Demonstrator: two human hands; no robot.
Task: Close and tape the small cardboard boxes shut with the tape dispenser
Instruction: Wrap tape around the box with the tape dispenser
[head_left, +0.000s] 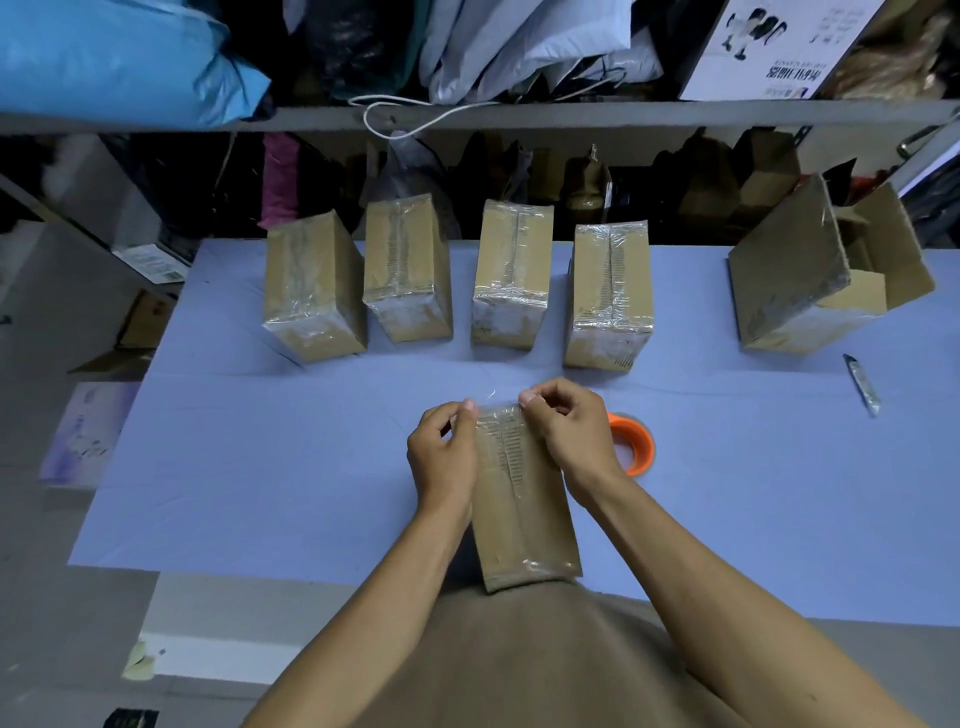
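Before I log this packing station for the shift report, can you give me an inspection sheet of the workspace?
Surface: table under a blue cover.
Job's things: box in hand with clear tape along its seam; four taped boxes in a row behind; open box on its side at far right; orange tape roll beside the right hand.
Clutter: utility knife at right.
Grippers: left hand and right hand both pinch tape at the box's far end.
Cables: white cord on the shelf edge.
Surroundings: shelf stuffed with bags and cartons.
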